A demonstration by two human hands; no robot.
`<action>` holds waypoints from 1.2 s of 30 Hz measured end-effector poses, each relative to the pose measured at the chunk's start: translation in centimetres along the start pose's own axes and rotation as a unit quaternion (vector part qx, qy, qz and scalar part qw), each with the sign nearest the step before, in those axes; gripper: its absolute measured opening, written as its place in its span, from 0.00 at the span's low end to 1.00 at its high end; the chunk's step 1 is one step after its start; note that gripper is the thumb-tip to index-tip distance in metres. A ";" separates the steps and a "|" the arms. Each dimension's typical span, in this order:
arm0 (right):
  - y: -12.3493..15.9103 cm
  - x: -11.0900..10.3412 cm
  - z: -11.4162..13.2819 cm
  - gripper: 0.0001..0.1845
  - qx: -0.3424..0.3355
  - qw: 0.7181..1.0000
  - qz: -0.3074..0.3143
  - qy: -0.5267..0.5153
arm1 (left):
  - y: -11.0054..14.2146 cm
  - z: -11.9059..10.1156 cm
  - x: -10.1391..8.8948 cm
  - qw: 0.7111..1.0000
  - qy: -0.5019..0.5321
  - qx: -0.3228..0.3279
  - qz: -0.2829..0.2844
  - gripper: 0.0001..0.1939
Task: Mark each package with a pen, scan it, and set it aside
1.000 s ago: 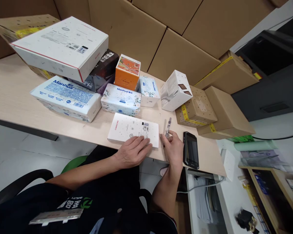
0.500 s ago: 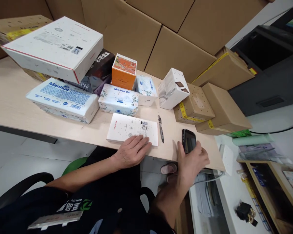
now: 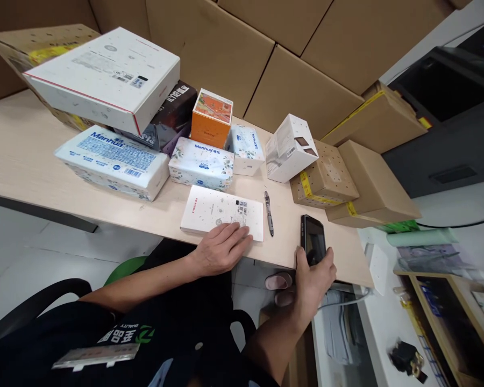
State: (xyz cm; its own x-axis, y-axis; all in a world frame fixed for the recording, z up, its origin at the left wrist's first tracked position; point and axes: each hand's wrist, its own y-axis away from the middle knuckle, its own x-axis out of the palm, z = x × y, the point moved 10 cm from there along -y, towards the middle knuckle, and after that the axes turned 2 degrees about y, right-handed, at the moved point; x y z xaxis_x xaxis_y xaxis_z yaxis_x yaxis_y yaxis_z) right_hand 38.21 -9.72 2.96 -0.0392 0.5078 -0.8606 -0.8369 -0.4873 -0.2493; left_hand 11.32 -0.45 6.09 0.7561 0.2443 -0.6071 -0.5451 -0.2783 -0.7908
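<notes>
My left hand (image 3: 221,248) lies palm down on a flat white box (image 3: 204,210) with red lettering, fingers stretched out over its printed lower right part. At the table's front edge, my right hand (image 3: 315,271) closes round the lower end of a thick black handheld like a smartphone (image 3: 313,236). The thumb is at its left side, the fingers at its right side. The handheld's dark screen faces up. Between the two hands, a pen (image 3: 269,215) rests on the table just right of the flat box.
Tissue packs (image 3: 201,164) and an orange box (image 3: 211,126) stand behind the flat box. A large white box (image 3: 105,80) sits atop the left pile. Further right are an upright white box (image 3: 288,153) and brown cartons (image 3: 326,177). Big cartons line the back.
My right hand has moved in from the right, closer round the handheld, which has shifted slightly left. My left hand stays on the flat box. The camera view has shifted a little.
</notes>
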 end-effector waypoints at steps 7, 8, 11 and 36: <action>4.4 -0.7 4.5 0.46 -0.114 0.981 -0.052 -0.150 | -0.2 0.0 -0.5 1.000 0.004 -0.005 -0.011 0.16; 5.3 -0.7 5.5 0.45 -0.136 0.974 -0.051 -0.173 | -0.3 0.1 -0.7 1.000 0.021 -0.011 -0.014 0.16; 7.9 -0.2 8.5 0.43 -0.193 0.955 -0.035 -0.223 | -0.5 0.9 -1.8 0.997 0.058 -0.031 -0.037 0.15; 9.5 1.9 12.6 0.52 -0.186 0.973 0.114 -0.079 | -0.8 3.3 -1.9 0.987 -0.076 -0.135 0.049 0.23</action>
State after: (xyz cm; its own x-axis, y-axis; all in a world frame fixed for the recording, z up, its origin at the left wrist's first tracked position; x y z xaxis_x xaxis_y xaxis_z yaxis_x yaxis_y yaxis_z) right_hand 23.31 -4.44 4.53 -0.3090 0.4446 -0.8408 -0.5427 -0.8084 -0.2280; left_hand 9.14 2.38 7.67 0.6304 0.3336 -0.7009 -0.4822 -0.5393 -0.6904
